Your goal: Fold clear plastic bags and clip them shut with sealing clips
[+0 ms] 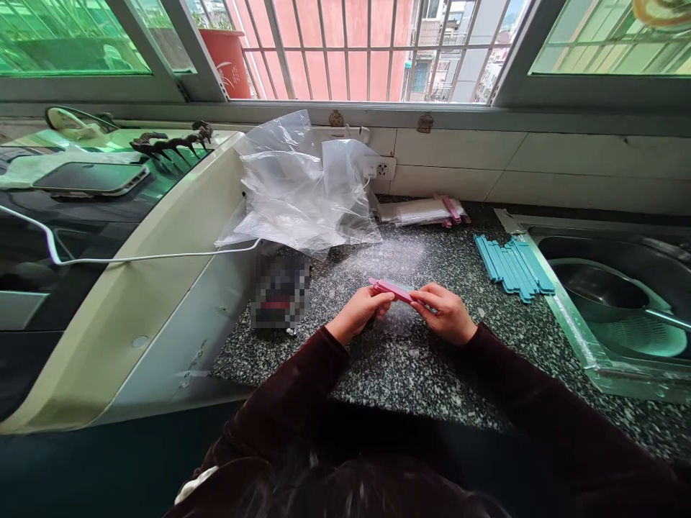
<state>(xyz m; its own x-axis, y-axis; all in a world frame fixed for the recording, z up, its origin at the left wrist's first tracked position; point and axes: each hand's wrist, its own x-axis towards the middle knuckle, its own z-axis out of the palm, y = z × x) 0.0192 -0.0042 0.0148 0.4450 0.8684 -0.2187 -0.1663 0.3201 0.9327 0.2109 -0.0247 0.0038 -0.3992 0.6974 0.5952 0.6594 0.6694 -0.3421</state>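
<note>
From my end I have the left hand (363, 306) and right hand (447, 312) pinched closed on the pink strips (393, 289), one at each end, just above the counter (399, 378), with some clear film (398, 322) showing below; I judge this piece unfinished. Farther out, the teal strips (512, 267) lie loose beside the sink (575, 338), apparently not dealt with; the clear bags (302, 198) sit heaped, seemingly unused; the packs (413, 211) by the wall (458, 169) look finished to me.

Phone (94, 178) on machine (173, 216), claw clip (162, 146) near it. White cable (162, 255) across machine. Sink (569, 324) at right. Socket (384, 169) on tiled wall (448, 151). Red pot (227, 68) and bars (345, 49) outside window (361, 107).
</note>
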